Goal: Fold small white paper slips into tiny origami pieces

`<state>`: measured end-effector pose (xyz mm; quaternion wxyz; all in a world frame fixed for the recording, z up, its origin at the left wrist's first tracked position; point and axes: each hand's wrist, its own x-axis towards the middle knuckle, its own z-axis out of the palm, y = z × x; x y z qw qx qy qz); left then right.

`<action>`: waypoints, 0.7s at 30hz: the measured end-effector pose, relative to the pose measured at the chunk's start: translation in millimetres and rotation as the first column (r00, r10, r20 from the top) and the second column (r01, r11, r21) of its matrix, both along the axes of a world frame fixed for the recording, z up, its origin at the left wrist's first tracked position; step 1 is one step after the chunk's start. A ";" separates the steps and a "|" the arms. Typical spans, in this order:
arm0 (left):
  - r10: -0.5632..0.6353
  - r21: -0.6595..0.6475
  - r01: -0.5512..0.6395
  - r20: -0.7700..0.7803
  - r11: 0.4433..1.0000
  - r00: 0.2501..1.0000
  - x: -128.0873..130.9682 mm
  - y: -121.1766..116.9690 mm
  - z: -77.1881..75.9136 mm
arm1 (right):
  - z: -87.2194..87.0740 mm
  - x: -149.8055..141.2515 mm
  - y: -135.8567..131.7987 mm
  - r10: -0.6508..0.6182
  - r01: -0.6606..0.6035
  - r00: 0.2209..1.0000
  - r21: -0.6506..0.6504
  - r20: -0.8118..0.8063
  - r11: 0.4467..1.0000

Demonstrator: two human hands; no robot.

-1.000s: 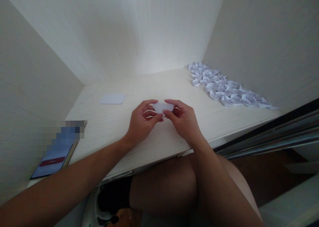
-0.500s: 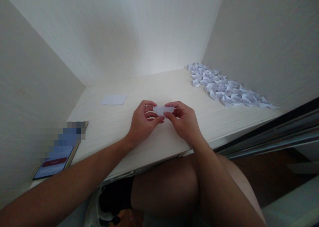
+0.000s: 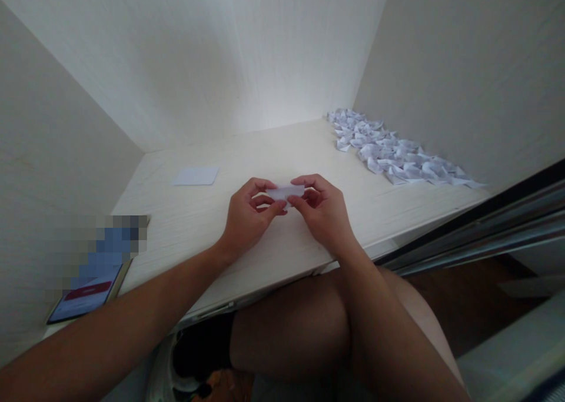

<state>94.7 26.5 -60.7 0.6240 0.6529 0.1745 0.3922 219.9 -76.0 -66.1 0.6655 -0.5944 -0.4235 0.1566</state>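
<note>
A small piece of folded white paper is held up between both hands, just above the white desk. My left hand pinches its left end, with the thumb below and the fingers above and behind. At the right end my right hand grips it the same way, its thumb tip pressed on the near face close to the middle. The two thumbs nearly meet at the lower edge. Fingers cover both ends of the paper, so its full folded shape is hidden.
Many folded white paper pieces lie heaped along the right wall. A flat white paper stack or sheet rests at the left of the desk. A tablet-like screen, partly blurred out, leans by the left wall. My bare legs are below the desk edge.
My left thumb has moved up onto the paper's near face, and the paper's lower edge looks more folded. The whole view has shifted slightly; both hands keep their hold.
</note>
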 end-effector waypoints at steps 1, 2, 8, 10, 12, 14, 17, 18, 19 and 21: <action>-0.010 -0.007 0.010 0.006 1.000 1.000 -0.2 0.1 0.5 | 0.3 0.1 -0.2 0.010 -0.010 1.000 0.004 -0.012 1.000; -0.022 -0.019 0.023 0.010 1.000 1.000 -0.5 0.2 0.9 | 0.5 0.2 -0.4 0.017 -0.017 1.000 0.001 -0.023 1.000; -0.093 -0.125 0.093 0.007 0.988 0.996 -2.2 0.7 2.2 | -0.2 1.8 -0.8 0.070 -0.072 0.995 -0.032 -0.068 0.997; -0.075 -0.147 0.076 0.014 0.986 0.997 -1.7 0.3 2.5 | -0.9 2.6 -0.8 0.078 -0.079 0.995 -0.018 -0.058 0.997; -0.058 -0.157 0.061 0.025 0.986 0.998 -1.1 -0.3 2.8 | -1.4 3.4 -1.2 0.074 -0.074 0.996 -0.014 -0.043 0.997; -0.051 -0.153 0.056 0.032 0.987 0.998 -1.0 -1.1 3.3 | -1.9 3.9 -1.8 0.066 -0.067 0.997 -0.020 -0.033 0.998; -0.051 -0.129 0.054 0.025 0.990 0.998 -2.0 -2.3 4.2 | -1.8 3.6 -2.9 0.056 -0.056 0.998 -0.018 -0.029 0.998; -0.053 -0.119 0.055 0.017 0.991 0.998 -2.5 -2.8 4.5 | -1.6 3.2 -3.1 0.052 -0.053 0.998 -0.013 -0.033 0.999; -0.055 -0.111 0.056 0.009 0.992 0.998 -3.0 -3.2 4.7 | -1.2 2.7 -3.4 0.048 -0.048 0.998 -0.007 -0.036 0.999; -0.058 -0.105 0.058 0.002 0.993 0.998 -3.5 -3.7 4.7 | -0.6 1.8 -3.7 0.039 -0.040 0.999 -0.002 -0.031 0.999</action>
